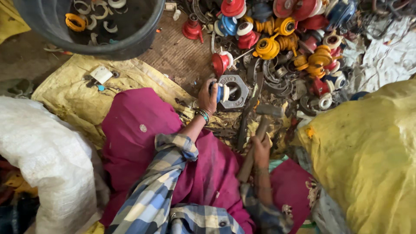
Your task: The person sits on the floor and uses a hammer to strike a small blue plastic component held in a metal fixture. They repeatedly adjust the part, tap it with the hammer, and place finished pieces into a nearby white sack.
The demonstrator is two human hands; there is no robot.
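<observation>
Left hand (207, 97) has its fingers wrapped round a blue-and-white plastic spool fitting (222, 92), steadying it on the grey hexagonal metal block (234, 90). Right hand (261, 149) grips a wooden-handled hammer (260, 125), poised; looks like a careful, aimed strike is what's called for.

Informal scrap-sorting / dismantling workshop, floor-level. Evidence: big heap of red, yellow and blue plastic-and-metal fittings (294, 39) across the upper right of the frame, mixed with grey metal rings and clamps (277, 80). Black tub (138, 37) at upper left holds separated ring parts. Heavy hex metal block (236, 92) at centre, used as an anvil, hammer (260, 125) just below it. Worn yellow sacking (73, 93) spread on bare dirt floor, full yellow sack (368, 156) at right, white woven sack (47, 160) at lower left.
</observation>
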